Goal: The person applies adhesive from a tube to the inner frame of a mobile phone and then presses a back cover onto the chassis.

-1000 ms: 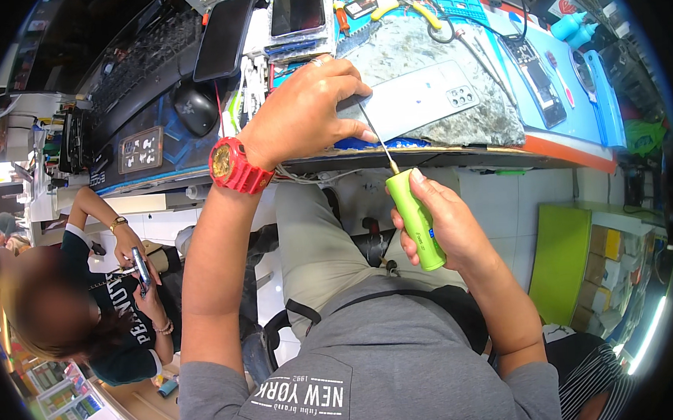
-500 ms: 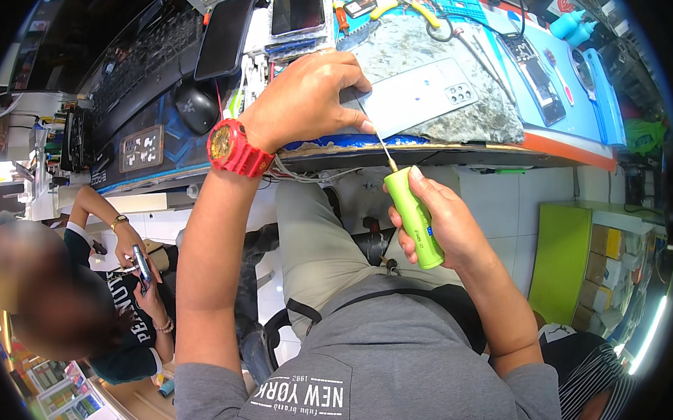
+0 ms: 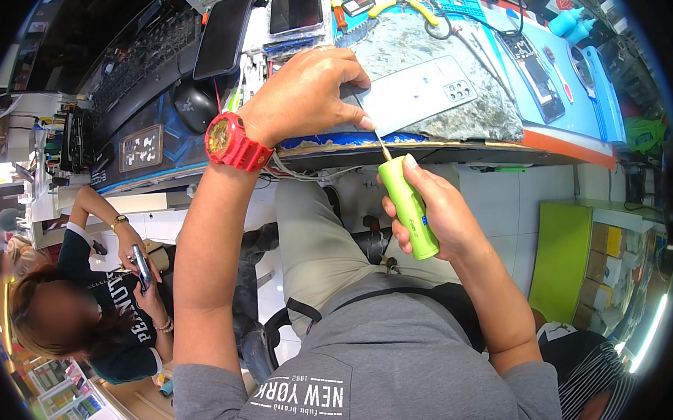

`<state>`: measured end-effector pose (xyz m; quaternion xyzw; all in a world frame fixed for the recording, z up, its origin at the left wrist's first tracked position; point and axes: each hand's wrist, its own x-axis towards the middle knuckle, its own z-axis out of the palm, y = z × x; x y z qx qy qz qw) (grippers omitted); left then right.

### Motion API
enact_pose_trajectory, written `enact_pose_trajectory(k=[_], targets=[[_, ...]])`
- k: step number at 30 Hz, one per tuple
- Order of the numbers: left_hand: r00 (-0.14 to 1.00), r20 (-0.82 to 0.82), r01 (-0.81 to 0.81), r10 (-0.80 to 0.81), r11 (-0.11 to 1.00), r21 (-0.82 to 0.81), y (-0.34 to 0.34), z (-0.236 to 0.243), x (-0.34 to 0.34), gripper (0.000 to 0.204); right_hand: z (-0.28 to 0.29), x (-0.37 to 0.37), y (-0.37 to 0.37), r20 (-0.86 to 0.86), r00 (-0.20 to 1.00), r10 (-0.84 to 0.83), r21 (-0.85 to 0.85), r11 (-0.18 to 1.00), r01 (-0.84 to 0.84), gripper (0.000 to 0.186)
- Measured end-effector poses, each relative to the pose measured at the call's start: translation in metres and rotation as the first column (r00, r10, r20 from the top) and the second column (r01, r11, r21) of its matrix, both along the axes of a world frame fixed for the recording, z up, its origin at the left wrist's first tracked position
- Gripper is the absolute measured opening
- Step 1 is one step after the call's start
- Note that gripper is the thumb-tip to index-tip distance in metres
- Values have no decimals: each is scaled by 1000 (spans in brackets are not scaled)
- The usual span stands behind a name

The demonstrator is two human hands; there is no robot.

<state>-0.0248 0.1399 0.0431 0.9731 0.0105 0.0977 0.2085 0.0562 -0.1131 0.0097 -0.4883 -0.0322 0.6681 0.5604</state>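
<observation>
A white smartphone [image 3: 416,95] lies back up on a stained grey work mat [image 3: 491,118] near the bench's front edge, its camera cluster to the right. My left hand [image 3: 316,89], with a red watch [image 3: 234,143] on the wrist, grips the phone's left end, thumb at the near edge and fingers at the far side. Below the bench edge, my right hand [image 3: 449,215] is wrapped round a bright green handle of a tool [image 3: 411,210] with a small blue display. Its thin metal shaft points up to the phone's near edge by my left thumb; the contact point is too small to make out.
To the left are a black mouse [image 3: 195,107], a keyboard [image 3: 143,72] and a dark phone [image 3: 223,37]. Yellow-handled pliers [image 3: 423,12] lie behind the mat. An opened phone [image 3: 535,78] rests at the right. Another person [image 3: 132,312] sits at the left holding a phone.
My right hand and the green tool have moved slightly up and left, nearer the phone. My left hand keeps its hold. The other person's head has shifted.
</observation>
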Motion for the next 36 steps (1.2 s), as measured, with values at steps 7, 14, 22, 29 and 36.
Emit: enact_pose_trajectory(k=[7,14,22,29,36], targets=[[1000,22,5,-5,1000,9,0,-2,0,47,-1,-2,2,-36,999,-29,12,1000,29,53],[1000,26,-3,3,1000,-1,0,-3,0,46,0,-5,3,-49,998,-46,18,999,47,55],[1000,11,-26,26,1000,2,-1,-3,0,45,2,-3,2,-49,997,-67,23,997,68,56],[1000,16,-2,2,1000,-2,2,-3,2,45,2,-6,3,-73,997,-28,27,999,30,55],[1000,4,-13,13,1000,7,1,-3,2,44,1,-7,4,-94,995,-42,46,998,46,56]])
